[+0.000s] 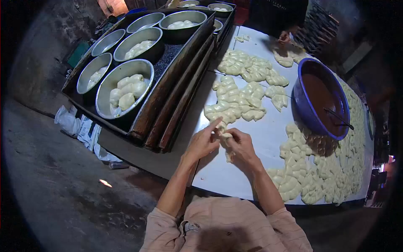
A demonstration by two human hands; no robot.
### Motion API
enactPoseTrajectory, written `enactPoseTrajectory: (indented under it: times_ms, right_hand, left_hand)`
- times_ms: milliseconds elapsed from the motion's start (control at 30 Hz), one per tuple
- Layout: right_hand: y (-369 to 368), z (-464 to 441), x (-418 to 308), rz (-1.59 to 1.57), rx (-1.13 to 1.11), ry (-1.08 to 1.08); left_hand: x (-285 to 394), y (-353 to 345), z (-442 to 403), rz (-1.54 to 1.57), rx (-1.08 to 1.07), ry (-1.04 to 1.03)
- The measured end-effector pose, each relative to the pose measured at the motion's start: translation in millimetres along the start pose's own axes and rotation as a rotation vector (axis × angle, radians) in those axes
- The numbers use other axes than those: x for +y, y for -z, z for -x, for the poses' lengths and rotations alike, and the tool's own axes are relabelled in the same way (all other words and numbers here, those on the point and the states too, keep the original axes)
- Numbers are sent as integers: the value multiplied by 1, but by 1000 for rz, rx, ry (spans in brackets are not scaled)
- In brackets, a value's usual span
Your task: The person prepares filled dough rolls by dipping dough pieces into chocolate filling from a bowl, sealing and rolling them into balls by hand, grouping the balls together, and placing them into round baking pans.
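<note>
Dough piece (226, 135) sits between the person's two hands at the near middle of the white table (233, 178), at the near end of a cluster of dough lumps (228, 101). The right hand (241, 147) has its thumb and forefinger pinched together on it, with a pale tail of dough hanging below those fingers. The left hand (203, 140) is just beside, forefinger stretched far over the dough; whether its fingertips grip anything I cannot tell. Farther off lies another cluster (252, 66), and on the right a broad spread of lumps (294, 164) covers the table. A purple basin (303, 107) of brown liquid (321, 92) stands on the right, a dark handle (338, 117) leaning in it. On the left, a dark tray (166, 88) bears round metal pans (107, 86), several with dough inside. At the far right, another person's hand (284, 37) is near more dough (285, 60).
</note>
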State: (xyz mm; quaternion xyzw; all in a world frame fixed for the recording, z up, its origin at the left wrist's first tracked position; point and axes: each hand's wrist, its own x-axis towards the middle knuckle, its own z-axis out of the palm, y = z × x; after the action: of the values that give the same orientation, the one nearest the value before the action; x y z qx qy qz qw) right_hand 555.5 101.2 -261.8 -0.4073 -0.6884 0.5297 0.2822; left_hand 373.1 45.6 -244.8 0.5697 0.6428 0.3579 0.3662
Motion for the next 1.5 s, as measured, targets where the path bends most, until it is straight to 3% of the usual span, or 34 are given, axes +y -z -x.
enactPoseTrajectory:
  times_ms: [100, 200, 333, 433, 533, 633, 700, 733, 867, 1000, 1133, 1267, 1400, 1500]
  right_hand:
    - [9, 12, -5, -449, 49, -167]
    - [34, 29, -4, -600, 151, -201]
    - [52, 52, -27, -1204, 302, -32]
    - [67, 58, -40, -1224, 206, 183]
    - [70, 53, -26, -953, 248, 40]
    - [46, 51, -25, -988, 275, -1]
    - [36, 55, -43, -1069, 261, -104]
    - [33, 53, -44, -1016, 255, -98]
    - [40, 46, -27, -714, 186, -78]
    - [47, 46, -27, -546, 68, -133]
    - [45, 49, -43, -584, 74, -115]
    - [44, 49, -37, -380, 28, -141]
    - [45, 51, -37, -450, 154, -143]
    - [45, 52, -37, -603, 162, -193]
  left_hand:
    - [-18, -11, -8, -280, 38, -242]
    - [-15, -12, -5, -307, 109, -175]
    - [-17, -13, -3, -355, 125, -137]
    - [-8, -8, 3, -400, 58, -103]
    - [32, -12, 23, -415, 96, -84]
    - [61, -32, 29, -84, 81, -102]
    - [72, -39, 22, 351, -148, 22]
    - [69, -45, 21, 372, -74, 59]
    - [65, -37, 22, 391, 34, 128]
    - [67, -26, 23, 301, -113, 172]
    - [63, -37, 32, 332, -43, 4]
    - [66, -38, 26, 200, -61, -16]
    - [78, -22, 27, 70, -57, 146]
    - [70, -30, 28, 161, -56, 133]
